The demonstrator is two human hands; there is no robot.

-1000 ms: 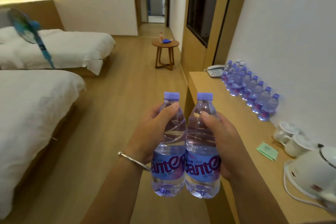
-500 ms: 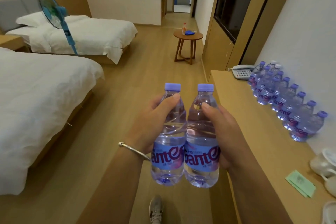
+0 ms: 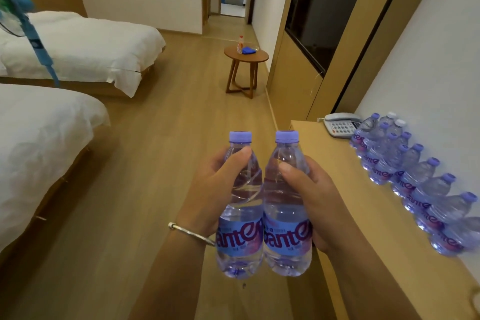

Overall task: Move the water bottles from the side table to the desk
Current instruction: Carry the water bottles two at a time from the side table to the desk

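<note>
Wooden floor runs down the middle of a bedroom, with two white beds (image 3: 78, 44) on one side and a long wooden desk (image 3: 345, 205) by the wall on the other. Far down the room a small round side table (image 3: 246, 54) is seen, with a little bottle and a blue cloth on it.

Two water bottles are held up in front, side by side and touching. The left bottle (image 3: 240, 205) is gripped by the left hand (image 3: 213, 189), with the thumb pressed on the front and the fingers curled round the back. The right bottle (image 3: 287, 202) is gripped the same way by the right hand (image 3: 311, 200). A thin bracelet (image 3: 191, 234) is worn on the left wrist.

Both bottles are held in the air over the floor, just beside the near edge of the desk (they are not set down yet). A row of bottles (image 3: 415, 182) is already lined up along the wall on the desk, next to a phone (image 3: 340, 125).

Each bottle looks full, so it will likely feel a bit heavy. The plastic is thin and smooth, so it may be squashed a little if squeezed hard, and it could slip. It is best held round the middle, above the label, as is done now. The bottom should be put down flat so nothing gets knocked over.
</note>
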